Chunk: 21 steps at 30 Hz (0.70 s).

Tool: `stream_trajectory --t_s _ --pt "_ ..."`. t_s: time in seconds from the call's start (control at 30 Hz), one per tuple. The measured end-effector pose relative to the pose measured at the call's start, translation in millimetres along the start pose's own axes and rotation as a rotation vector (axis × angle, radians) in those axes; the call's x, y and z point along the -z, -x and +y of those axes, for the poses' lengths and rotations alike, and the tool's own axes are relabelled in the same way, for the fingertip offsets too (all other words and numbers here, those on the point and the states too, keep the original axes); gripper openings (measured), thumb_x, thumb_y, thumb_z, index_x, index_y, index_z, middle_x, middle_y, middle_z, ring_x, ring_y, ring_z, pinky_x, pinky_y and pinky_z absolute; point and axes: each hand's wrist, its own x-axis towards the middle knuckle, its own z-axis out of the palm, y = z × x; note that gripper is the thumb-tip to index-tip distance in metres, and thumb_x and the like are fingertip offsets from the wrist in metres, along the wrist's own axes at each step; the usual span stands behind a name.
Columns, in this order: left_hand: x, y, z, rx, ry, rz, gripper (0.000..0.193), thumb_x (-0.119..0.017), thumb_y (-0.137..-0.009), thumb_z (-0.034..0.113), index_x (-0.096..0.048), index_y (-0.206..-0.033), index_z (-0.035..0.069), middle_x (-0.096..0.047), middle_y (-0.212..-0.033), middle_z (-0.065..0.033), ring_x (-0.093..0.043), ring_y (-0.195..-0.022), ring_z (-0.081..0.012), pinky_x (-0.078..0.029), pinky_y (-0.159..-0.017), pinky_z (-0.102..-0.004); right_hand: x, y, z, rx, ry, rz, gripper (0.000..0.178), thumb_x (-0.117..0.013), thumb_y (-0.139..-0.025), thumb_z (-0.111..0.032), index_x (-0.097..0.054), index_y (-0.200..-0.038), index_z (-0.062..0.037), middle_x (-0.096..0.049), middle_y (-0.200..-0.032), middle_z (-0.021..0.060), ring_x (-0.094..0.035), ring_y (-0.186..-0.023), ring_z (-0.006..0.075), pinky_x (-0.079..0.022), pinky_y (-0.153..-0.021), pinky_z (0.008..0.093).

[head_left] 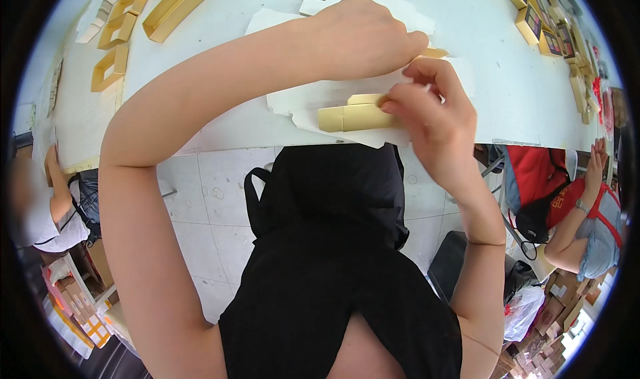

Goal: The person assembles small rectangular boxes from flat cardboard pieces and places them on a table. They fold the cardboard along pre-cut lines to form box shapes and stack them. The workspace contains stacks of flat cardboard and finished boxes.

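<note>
With twelve straight ahead of the worker, the white table [507,106] ends in a near edge bowing across from nine to three, and a folded gold card [357,119] lies at twelve, close inside that edge. White sheets [287,102], ragged at the rim, spread beneath and beyond it. The left forearm swings round from nine and walls off that side. The left hand [363,39] is knuckles up over the sheets, fingers curled; I can't tell what they have hold of. The right hand [440,116] comes in from one, its thumb against the card's upper edge, its index finger bent and somewhat apart; whether it truly pinches the card I can't tell. There's elbow room that way: plain tabletop runs toward two, as far as gold boxes [524,27] with dark panels in them. Around ten to eleven, past the forearm, sit a long gold tray [175,16], its gold floor showing, and squarish gold frames [121,66] with white visible inside. Co-workers' arms show at nine and three.
</note>
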Motion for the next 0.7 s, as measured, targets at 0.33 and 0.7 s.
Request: stream_trajectory --t_s 0.33,0.7 --pt "-17 6 -3 -0.073 -0.041 0.181 0.013 -0.068 -0.077 0.009 -0.056 -0.084 0.007 -0.054 -0.05 -0.0046 -0.058 -0.044 -0.02 -0.04 -0.039 -0.0313 -5 13 1 0.375 0.284 -0.082 0.024 -0.071 -0.069 -0.007 -0.067 -0.092 0.0003 -0.066 -0.094 0.0097 -0.067 -0.087 0.0248 -0.057 -0.071 0.0368" --pt "43 45 -6 0.256 0.194 0.045 0.021 -0.071 -0.083 0.019 -0.064 -0.099 0.008 -0.068 -0.086 -0.0063 -0.067 -0.091 -0.0225 -0.053 -0.072 -0.03 -5 -15 19 0.136 0.166 -0.221 0.026 -0.066 -0.073 0.002 -0.065 -0.097 -0.0053 -0.067 -0.087 0.0075 -0.066 -0.081 0.0297 -0.053 -0.065 0.037"
